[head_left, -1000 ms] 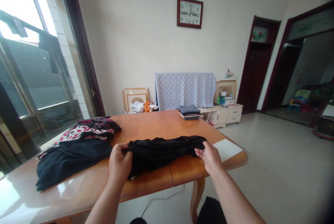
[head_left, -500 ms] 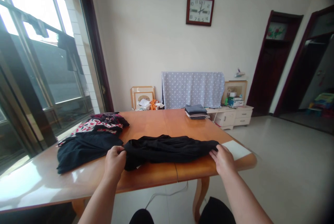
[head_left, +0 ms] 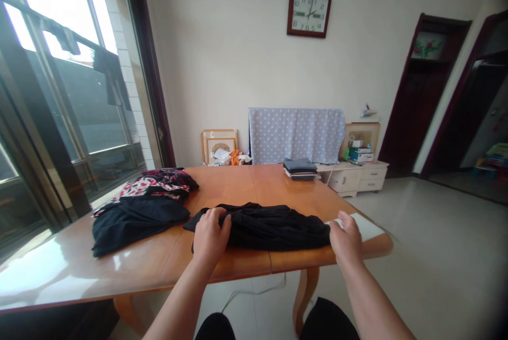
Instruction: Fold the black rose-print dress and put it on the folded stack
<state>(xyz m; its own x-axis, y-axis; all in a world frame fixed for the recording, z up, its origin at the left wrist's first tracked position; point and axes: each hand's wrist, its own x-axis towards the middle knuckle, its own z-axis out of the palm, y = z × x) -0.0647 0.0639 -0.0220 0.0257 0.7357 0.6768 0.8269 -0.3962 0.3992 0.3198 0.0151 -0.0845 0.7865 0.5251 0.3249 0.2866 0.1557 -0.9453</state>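
Observation:
A black garment (head_left: pixel 278 228) lies bunched lengthwise near the front edge of the wooden table; its exact kind does not show. My left hand (head_left: pixel 212 231) is over its left part, fingers curled on the cloth, with a bit of fabric sticking out to the left. At the right end of the garment, my right hand (head_left: pixel 346 237) has its thumb raised and its fingers closed at the cloth's edge, partly hidden. To the left sits a loose pile with a dark garment (head_left: pixel 137 222) in front and a red, white and black patterned garment (head_left: pixel 153 187) behind.
The wooden table (head_left: pixel 234 186) carries a folded clothes stack (head_left: pixel 300 169) at its far edge and a white sheet (head_left: pixel 365 227) at its right corner. Behind stand a white cabinet (head_left: pixel 371 177) and something under a dotted blue cloth (head_left: pixel 296 136). A glass window (head_left: pixel 99 118) is on the left.
My left hand has moved right and inward from the garment's left corner onto its left part. My right hand stays at the right end, its thumb now lifted. The view has shifted slightly.

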